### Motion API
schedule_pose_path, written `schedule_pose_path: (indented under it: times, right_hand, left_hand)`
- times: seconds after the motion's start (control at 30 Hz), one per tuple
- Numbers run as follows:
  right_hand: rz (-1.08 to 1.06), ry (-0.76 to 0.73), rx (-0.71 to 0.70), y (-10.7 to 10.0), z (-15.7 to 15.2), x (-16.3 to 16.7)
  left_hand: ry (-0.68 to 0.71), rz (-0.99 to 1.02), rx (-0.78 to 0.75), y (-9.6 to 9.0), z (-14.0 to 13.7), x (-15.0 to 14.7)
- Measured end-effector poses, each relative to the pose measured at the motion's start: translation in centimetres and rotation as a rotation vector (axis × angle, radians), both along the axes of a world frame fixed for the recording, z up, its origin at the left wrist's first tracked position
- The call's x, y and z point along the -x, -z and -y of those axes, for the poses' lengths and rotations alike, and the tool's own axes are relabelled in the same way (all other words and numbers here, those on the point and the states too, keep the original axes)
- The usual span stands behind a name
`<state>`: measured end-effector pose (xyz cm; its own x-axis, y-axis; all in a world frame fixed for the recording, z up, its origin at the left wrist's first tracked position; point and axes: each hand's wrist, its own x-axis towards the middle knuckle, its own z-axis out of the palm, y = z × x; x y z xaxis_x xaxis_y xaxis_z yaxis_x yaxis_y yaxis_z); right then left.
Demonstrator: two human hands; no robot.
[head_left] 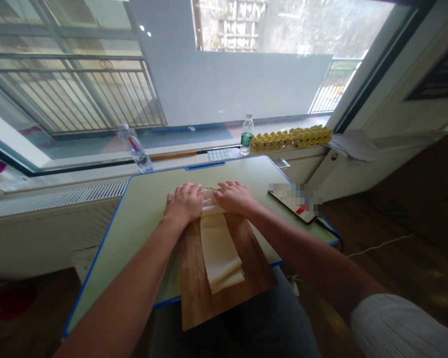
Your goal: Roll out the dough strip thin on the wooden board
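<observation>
A long pale strip that looks like a dough sheet (218, 246) lies lengthwise on a wooden board (196, 293). Its near end is uneven, with a fold at the right corner. At the far end the strip looks bunched or rolled between my hands. My left hand (186, 201) is closed over the left side of that far end, fingers bent forward. On the right side my right hand (235, 196) is closed over it in the same way. My fingertips are partly hidden, and so is whatever lies beneath my palms. A thin dark line shows just beyond the strip, between the hands.
The board overhangs the near edge of a pale green, blue-edged table (145, 204). A flat tablet-like device (293, 201) with a cable lies at the right. Along the windowsill stand two plastic bottles (135, 149) and a yellow wavy object (291, 137). My legs are below the board.
</observation>
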<state>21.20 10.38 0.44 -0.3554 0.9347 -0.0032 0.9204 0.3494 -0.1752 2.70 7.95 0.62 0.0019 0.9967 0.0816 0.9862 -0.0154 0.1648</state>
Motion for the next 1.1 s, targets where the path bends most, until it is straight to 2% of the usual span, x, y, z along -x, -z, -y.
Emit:
schedule_pose_path:
  times: [0.13,0.27,0.37,0.47,0.57,0.67,0.8,0.97,1.1]
  right_hand:
    - [-0.053,0.036,-0.090,0.3,1.6,-0.1]
    - [-0.012,0.041,-0.179,0.3,3.6,-0.1]
    - [-0.005,0.100,-0.246,0.3,5.0,0.0]
    - [-0.035,0.157,-0.255,0.6,6.1,0.0]
    - [-0.042,0.144,-0.257,0.9,6.5,0.0]
    - [-0.037,0.109,-0.280,1.0,6.4,-0.2]
    - [-0.016,0.063,-0.270,0.4,5.4,-0.2]
    - [0.051,-0.079,-0.137,-1.0,2.6,-0.2]
    - [0.075,-0.111,-0.061,-1.9,0.3,0.1]
  left_hand:
    - [0.002,-0.023,-0.075,0.1,1.4,-0.3]
    - [-0.007,-0.048,-0.120,0.5,3.4,-0.7]
    - [0.006,-0.079,-0.186,1.0,5.2,-1.1]
    - [0.024,-0.113,-0.263,1.7,7.0,-1.5]
    - [0.004,-0.115,-0.287,2.1,7.7,-1.6]
    - [-0.032,-0.092,-0.267,1.9,6.9,-1.5]
    - [-0.042,-0.062,-0.191,1.3,4.3,-1.0]
    - [-0.031,-0.002,-0.011,0.4,1.1,-0.2]
    - [-0.036,0.018,0.072,-0.1,-1.0,0.3]
